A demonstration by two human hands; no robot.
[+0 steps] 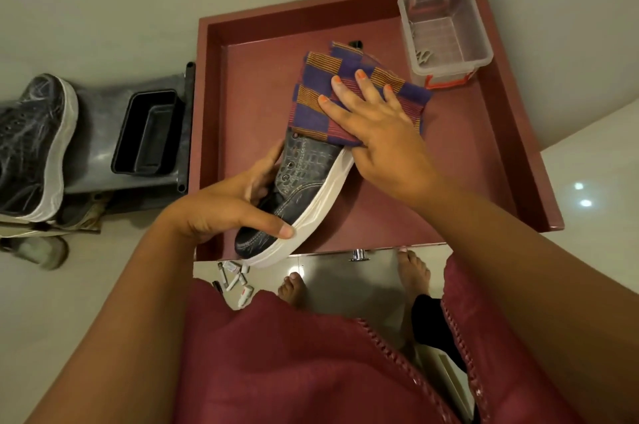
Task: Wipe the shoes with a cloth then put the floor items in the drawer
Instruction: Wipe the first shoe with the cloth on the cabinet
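Note:
My left hand [224, 209] grips a dark grey shoe [304, 178] with a white sole at its heel end, holding it tilted over the open dark red drawer [484, 153]. My right hand [377, 122] presses a purple, orange and red checked cloth [318, 84] flat onto the shoe's toe, fingers spread. The toe is hidden under the cloth. A second dark shoe [34, 146] with a white sole lies at the far left. Several small white and red items [238, 281] lie on the floor below the drawer front.
A clear plastic box [446, 36] with red clips sits in the drawer's far right corner. A black rectangular container [148, 133] rests on a grey stand left of the drawer. My bare feet [411, 271] stand on the tiled floor under the drawer handle [359, 254].

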